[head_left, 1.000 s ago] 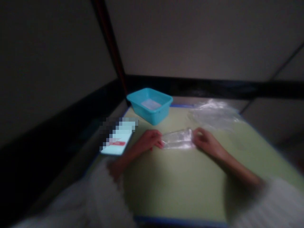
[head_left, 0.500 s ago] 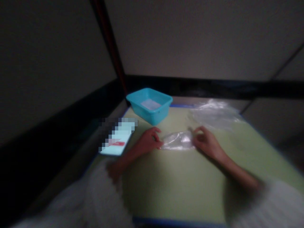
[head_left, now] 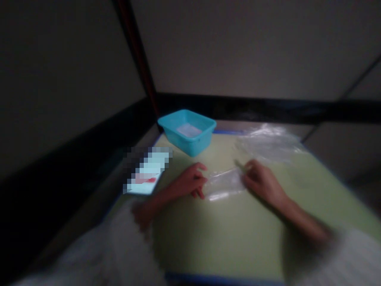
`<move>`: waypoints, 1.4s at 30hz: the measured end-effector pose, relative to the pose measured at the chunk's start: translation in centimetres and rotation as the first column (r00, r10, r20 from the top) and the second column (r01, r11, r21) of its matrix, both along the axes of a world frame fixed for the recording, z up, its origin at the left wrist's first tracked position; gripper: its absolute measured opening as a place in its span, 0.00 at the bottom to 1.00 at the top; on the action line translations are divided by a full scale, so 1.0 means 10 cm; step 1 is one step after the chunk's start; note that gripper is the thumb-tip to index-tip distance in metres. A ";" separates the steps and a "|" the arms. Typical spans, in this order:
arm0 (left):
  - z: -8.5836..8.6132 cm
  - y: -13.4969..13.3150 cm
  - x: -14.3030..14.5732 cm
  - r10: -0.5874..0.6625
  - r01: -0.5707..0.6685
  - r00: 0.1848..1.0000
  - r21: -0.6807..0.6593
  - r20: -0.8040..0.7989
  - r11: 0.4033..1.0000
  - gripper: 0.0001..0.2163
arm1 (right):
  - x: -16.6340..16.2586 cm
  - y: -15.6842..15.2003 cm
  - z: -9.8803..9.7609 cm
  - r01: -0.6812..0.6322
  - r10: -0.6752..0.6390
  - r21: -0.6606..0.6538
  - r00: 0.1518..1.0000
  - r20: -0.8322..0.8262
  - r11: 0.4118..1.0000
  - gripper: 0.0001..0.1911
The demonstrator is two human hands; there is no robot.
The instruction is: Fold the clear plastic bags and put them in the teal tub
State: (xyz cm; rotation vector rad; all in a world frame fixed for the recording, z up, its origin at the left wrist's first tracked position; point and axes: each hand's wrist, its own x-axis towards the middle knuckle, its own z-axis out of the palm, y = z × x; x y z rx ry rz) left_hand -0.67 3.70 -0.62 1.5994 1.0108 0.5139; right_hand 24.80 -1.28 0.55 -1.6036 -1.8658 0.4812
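Observation:
A clear plastic bag (head_left: 223,182) lies nearly flat on the yellow-green tabletop between my hands, glossy along its near edge. My right hand (head_left: 262,180) is closed with thumb and finger pinched at the bag's right end. A small dark thin shape (head_left: 237,163) sticks out by those fingertips; blur hides what it is. At the left edge of the bag is my left hand (head_left: 195,180), its fingers spread apart. Whether those fingertips touch the film is hard to see.
Behind my left hand stands a turquoise plastic basket (head_left: 190,146) with something pale (head_left: 188,129) inside. More clear plastic bags (head_left: 268,143) lie at the back right. A lit phone-like screen (head_left: 145,178), partly pixelated, rests at the table's left edge. Walls rise behind the table.
The bag has gone from a narrow, crumpled shape to a flatter, wider one. My left fingers have opened and spread; my right hand has shifted slightly, still at the bag's right end.

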 end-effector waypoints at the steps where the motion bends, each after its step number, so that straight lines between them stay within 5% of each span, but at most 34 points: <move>1: 0.00 0.00 0.01 0.035 -0.035 0.999 0.072 -0.003 0.997 0.13 | -0.01 -0.02 0.01 -0.004 0.001 0.055 0.998 0.071 0.998 0.08; 5: 0.04 -0.03 0.02 0.143 -0.140 0.989 0.434 0.027 0.890 0.12 | -0.08 -0.08 -0.01 -0.185 0.125 0.194 0.950 0.287 0.963 0.16; 10: 0.04 -0.09 0.01 -0.052 0.143 0.985 0.617 -0.164 0.774 0.15 | -0.15 -0.12 -0.16 -0.339 0.231 0.135 0.834 0.502 0.931 0.32; 25: -0.06 -0.08 0.02 -0.001 0.216 0.951 0.665 -0.309 0.715 0.21 | -0.14 -0.12 -0.27 -0.278 0.223 0.010 0.790 0.571 0.960 0.42; 31: 0.02 -0.29 0.34 -0.018 0.386 0.899 0.771 -0.438 0.506 0.25 | -0.14 -0.11 -0.29 -0.276 0.217 0.006 0.770 0.600 0.961 0.44; 36: -0.01 -0.49 0.66 0.043 0.451 0.819 0.688 -0.573 0.569 0.31 | -0.12 -0.09 -0.31 -0.288 0.242 -0.024 0.754 0.611 0.957 0.43; 42: -0.10 -0.50 0.60 0.104 0.433 0.806 0.699 -0.583 0.569 0.34 | -0.10 -0.10 -0.33 -0.283 0.228 0.004 0.781 0.582 0.959 0.41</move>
